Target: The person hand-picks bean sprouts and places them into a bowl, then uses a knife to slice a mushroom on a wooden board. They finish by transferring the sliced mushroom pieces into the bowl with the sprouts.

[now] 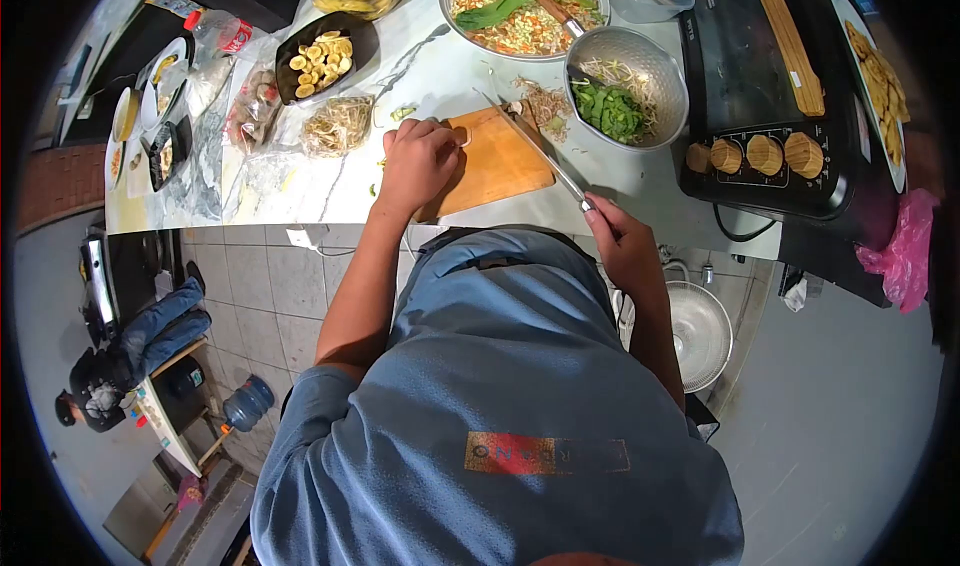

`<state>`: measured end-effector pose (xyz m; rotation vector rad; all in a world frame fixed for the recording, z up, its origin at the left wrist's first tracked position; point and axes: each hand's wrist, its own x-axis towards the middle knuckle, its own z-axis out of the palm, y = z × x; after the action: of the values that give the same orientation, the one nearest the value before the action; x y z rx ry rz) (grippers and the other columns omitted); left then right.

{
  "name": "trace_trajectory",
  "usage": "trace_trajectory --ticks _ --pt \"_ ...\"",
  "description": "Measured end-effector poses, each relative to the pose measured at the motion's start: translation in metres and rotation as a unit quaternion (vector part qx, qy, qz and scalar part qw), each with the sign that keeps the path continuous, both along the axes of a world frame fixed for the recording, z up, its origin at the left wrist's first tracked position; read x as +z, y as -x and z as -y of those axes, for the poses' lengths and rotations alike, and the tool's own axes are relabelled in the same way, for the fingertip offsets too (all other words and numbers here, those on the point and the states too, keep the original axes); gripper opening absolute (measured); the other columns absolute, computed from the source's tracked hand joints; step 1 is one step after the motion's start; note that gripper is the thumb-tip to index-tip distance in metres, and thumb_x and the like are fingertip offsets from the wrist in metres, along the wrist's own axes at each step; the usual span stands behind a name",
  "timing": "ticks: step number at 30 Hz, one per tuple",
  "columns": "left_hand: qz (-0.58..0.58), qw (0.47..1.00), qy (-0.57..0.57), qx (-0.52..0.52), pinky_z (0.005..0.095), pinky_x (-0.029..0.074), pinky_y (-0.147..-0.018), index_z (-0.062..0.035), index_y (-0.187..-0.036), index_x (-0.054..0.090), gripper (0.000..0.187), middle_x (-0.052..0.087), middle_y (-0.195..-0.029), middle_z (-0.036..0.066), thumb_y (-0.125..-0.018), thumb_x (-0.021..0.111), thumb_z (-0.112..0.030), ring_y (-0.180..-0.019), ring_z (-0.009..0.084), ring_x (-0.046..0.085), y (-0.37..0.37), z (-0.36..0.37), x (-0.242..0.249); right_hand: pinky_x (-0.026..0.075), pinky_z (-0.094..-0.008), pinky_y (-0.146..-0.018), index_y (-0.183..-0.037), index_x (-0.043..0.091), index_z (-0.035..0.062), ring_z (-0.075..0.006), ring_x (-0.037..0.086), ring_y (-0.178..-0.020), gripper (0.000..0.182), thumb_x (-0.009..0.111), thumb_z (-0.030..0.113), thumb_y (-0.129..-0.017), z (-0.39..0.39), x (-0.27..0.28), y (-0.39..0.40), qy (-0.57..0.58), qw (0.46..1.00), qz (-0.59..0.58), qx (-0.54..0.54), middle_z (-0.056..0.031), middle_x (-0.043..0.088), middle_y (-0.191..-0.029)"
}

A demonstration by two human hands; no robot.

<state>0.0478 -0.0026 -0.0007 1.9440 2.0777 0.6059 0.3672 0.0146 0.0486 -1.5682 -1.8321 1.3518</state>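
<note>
Knife [548, 159] juts forward from right hand [627, 244]

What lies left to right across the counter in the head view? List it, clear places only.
Red-capped bottle → black dish → left hand → knife → metal bowl → wooden utensil → white plate.

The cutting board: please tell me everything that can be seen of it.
The cutting board is a flat, orange-brown slab with straight edges, wooden in look. It lies at a slant on the marble-patterned counter, near the front edge. The left hand's grip covers its left part, with a small pale piece beside it. The knife slants across its right side; whether they touch is unclear.
</note>
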Motion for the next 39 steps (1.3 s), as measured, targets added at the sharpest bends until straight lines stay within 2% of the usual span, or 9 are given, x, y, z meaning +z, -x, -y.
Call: trace_trajectory --ticks 3,5,6,8,9,11,24,26,39 --pt "0.011 1.000 -0.006 0.026 0.0414 0.037 -0.089 -0.0145 -0.098 0.074 0.017 0.069 -0.100 0.001 -0.085 0.073 -0.025 -0.103 0.0256 0.059 -0.001 0.002 -0.001 0.050 -0.0282 -0.071 -0.124 0.068 0.0035 -0.0124 0.063 -0.072 0.034 0.062 0.026 -0.099 -0.003 0.007 0.007 0.022 0.999 0.018 0.018 -0.0152 0.073 -0.086" --pt "0.007 0.999 -0.004 0.034 0.0413 0.037 -0.089 -0.0142 -0.098 0.073 0.017 0.069 -0.100 0.002 -0.085 0.073 -0.026 -0.103 0.0255 0.058 -0.004 0.003 0.002 0.052 -0.0321 -0.073 -0.123 0.069 0.0041 -0.0212 0.070 -0.075 0.034 0.062 0.027 -0.099 -0.004 0.010 0.011 0.038 0.998 0.030 0.051 -0.0194 0.073 -0.088" --pt "0.002 0.999 -0.004 0.042 0.0413 0.037 -0.088 -0.0140 -0.097 0.073 0.018 0.069 -0.100 0.002 -0.086 0.074 -0.028 -0.102 0.0255 0.058 -0.005 0.004 0.003 0.052 -0.0321 -0.073 -0.123 0.069 0.0041 -0.0212 0.070 -0.075 0.034 0.062 0.027 -0.099 -0.003 0.010 0.013 0.039 0.997 0.031 0.051 -0.0194 0.073 -0.088" --pt "0.001 0.999 -0.004 0.049 0.0414 0.037 -0.087 -0.0139 -0.096 0.072 0.019 0.069 -0.099 0.002 -0.086 0.075 -0.030 -0.102 0.0253 0.058 -0.007 0.004 -0.001 0.054 -0.0360 -0.076 -0.121 0.070 0.0054 -0.0312 0.073 -0.082 0.034 0.062 0.029 -0.098 -0.002 0.010 0.016 0.014 0.996 0.059 0.071 -0.0227 0.072 -0.090" --pt "-0.002 0.998 -0.004 0.055 0.0414 0.036 -0.086 -0.0139 -0.096 0.072 0.021 0.069 -0.098 0.002 -0.087 0.075 -0.033 -0.101 0.0252 0.058 -0.007 0.004 -0.004 0.054 -0.0360 -0.076 -0.121 0.070 0.0054 -0.0312 0.073 -0.082 0.034 0.062 0.029 -0.098 -0.002 0.010 0.018 0.014 0.996 0.060 0.072 -0.0227 0.072 -0.090" --pt "0.000 0.998 -0.008 0.060 0.0415 0.036 -0.085 -0.0141 -0.095 0.072 0.021 0.069 -0.097 0.002 -0.086 0.076 -0.032 -0.101 0.0250 0.058 -0.007 0.003 -0.008 0.054 -0.0386 -0.078 -0.121 0.070 0.0067 -0.0365 0.072 -0.087 0.034 0.063 0.031 -0.098 -0.001 0.011 0.020 0.025 0.995 0.065 0.070 -0.0234 0.072 -0.093" --pt "0.024 0.997 -0.027 0.065 0.0402 0.034 -0.082 -0.0160 -0.091 0.076 0.014 0.068 -0.094 0.000 -0.084 0.077 -0.028 -0.098 0.0234 0.058 -0.004 0.002 -0.013 0.055 -0.0392 -0.079 -0.120 0.071 0.0088 -0.0366 0.072 -0.088 0.034 0.064 0.032 -0.096 0.001 0.016 0.023 0.022 0.991 0.106 0.082 -0.0227 0.072 -0.093" --pt "0.024 0.997 -0.028 0.066 0.0401 0.034 -0.082 -0.0159 -0.090 0.076 0.013 0.068 -0.094 0.000 -0.084 0.077 -0.028 -0.098 0.0233 0.058 -0.004 0.001 -0.012 0.050 -0.0291 -0.068 -0.122 0.069 0.0030 -0.0134 0.062 -0.067 0.034 0.064 0.025 -0.097 0.002 0.013 0.023 0.004 0.993 0.089 0.083 -0.0172 0.071 -0.080" --pt "0.037 0.996 -0.044 0.064 0.0411 0.033 -0.083 -0.0152 -0.088 0.076 0.014 0.067 -0.088 0.000 -0.084 0.077 -0.029 -0.095 0.0229 0.055 -0.004 0.001 -0.015 0.051 -0.0303 -0.069 -0.121 0.070 0.0048 -0.0171 0.066 -0.067 0.033 0.065 0.026 -0.096 0.003 0.016 0.027 -0.003 0.991 0.106 0.078 -0.0199 0.071 -0.081"
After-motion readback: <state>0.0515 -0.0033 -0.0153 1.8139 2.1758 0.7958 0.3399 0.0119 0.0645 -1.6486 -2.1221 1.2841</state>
